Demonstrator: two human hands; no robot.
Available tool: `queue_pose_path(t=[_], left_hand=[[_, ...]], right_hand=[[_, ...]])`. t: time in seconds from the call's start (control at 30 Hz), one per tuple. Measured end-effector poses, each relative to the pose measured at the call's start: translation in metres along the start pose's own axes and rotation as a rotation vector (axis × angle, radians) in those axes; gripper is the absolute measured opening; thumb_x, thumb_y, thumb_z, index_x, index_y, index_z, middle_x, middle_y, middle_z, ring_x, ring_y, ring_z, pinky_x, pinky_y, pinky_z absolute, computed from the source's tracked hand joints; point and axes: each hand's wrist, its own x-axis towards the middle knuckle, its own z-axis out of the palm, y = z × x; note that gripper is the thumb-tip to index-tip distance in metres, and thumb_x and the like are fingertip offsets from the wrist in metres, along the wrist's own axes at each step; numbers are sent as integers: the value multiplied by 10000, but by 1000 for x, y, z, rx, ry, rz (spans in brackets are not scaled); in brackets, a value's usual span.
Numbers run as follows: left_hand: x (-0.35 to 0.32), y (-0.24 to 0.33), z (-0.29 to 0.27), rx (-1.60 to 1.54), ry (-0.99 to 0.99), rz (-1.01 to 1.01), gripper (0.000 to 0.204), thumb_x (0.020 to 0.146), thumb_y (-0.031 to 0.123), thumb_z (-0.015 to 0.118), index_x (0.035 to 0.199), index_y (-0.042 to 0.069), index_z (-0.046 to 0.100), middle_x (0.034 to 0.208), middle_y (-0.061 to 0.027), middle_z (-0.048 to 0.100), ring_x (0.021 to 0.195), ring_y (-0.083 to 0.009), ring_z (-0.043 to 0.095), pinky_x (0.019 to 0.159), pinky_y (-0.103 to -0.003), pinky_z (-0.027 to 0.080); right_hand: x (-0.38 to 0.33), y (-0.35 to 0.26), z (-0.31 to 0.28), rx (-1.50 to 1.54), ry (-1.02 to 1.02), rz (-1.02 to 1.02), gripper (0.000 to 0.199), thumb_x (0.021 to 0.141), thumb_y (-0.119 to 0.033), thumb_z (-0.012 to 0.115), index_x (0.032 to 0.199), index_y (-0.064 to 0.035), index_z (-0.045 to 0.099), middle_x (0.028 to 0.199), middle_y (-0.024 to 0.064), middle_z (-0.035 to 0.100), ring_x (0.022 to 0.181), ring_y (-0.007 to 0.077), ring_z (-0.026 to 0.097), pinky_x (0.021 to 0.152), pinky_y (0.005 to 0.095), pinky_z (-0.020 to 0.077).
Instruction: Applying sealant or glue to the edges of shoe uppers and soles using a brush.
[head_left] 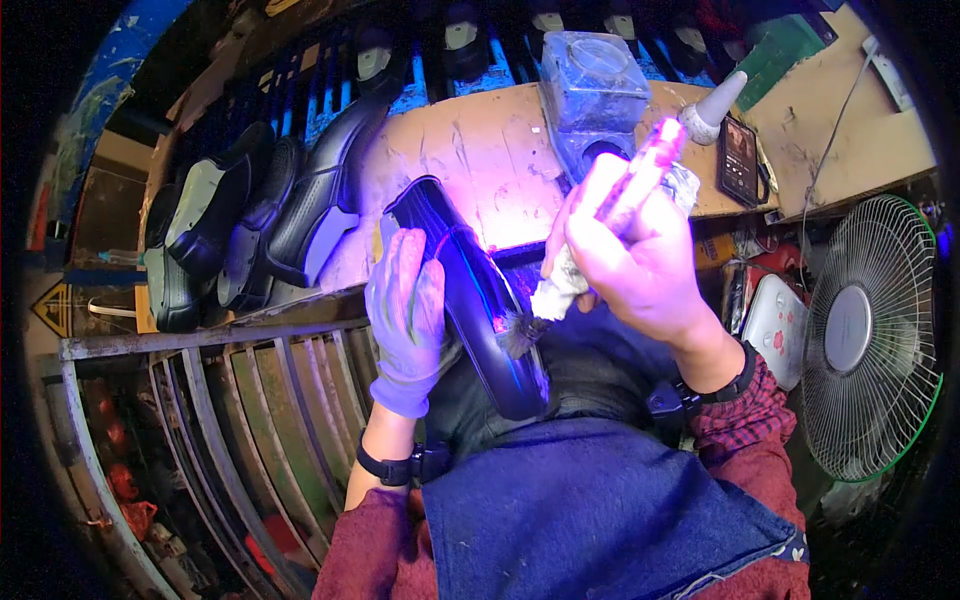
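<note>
the wooden bench (480, 160) fills the top middle of the view, scarred and stained, under a purple light. at 3 o'clock stands a white fan (868, 335) with a green rim. at 9 o'clock a row of 4 or so dark shoes (255, 225) leans along the bench's left end, above a metal rack (200, 380) that runs down to 7 o'clock. a blue apron (590, 510) covers the lap at 6 o'clock. at 12 o'clock a clear plastic tub (592, 85) sits on the bench, with a phone (740, 160) just to its right at 1 o'clock.

the black shoe (480, 300) lies at the centre, sole side up, tilted from 11 to 5 o'clock over the lap. the left hand (405, 320), in a pale glove, is clamped along its left edge, fingers wrapped over the rim. the right hand (630, 250), bare, is closed around the handle of a brush (555, 300), whose dark bristles touch the shoe's lower half.

the step in hand looks like brushing a coat onto the shoe's sole. the next move likely calls for steady strokes along the length, with the left hand turning the shoe so the bristles reach the uncoated edge.
</note>
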Motion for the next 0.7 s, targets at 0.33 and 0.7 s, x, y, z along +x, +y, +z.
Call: queue_pose_path(t=[0.33,0.7], left_hand=[[26,-9,-23,21,-122,43,778,699,266,729,1329,-16,370,1302,-232,459,1148,-395,484,953,-461,388],[75,28,-74,-544,-728,-417,899,516,235,858,1263,30,402,1116,-100,555,1043,-232,543,940,-351,426]], right_hand=[[-1,-31,-10,-156,-312,-581,279,801,-213,673,733,16,530,751,187,618,704,253,643,638,354,552],[27,-25,-14,35,-136,-368,119,850,-82,595,851,-35,486,737,84,601,638,150,601,588,279,485]])
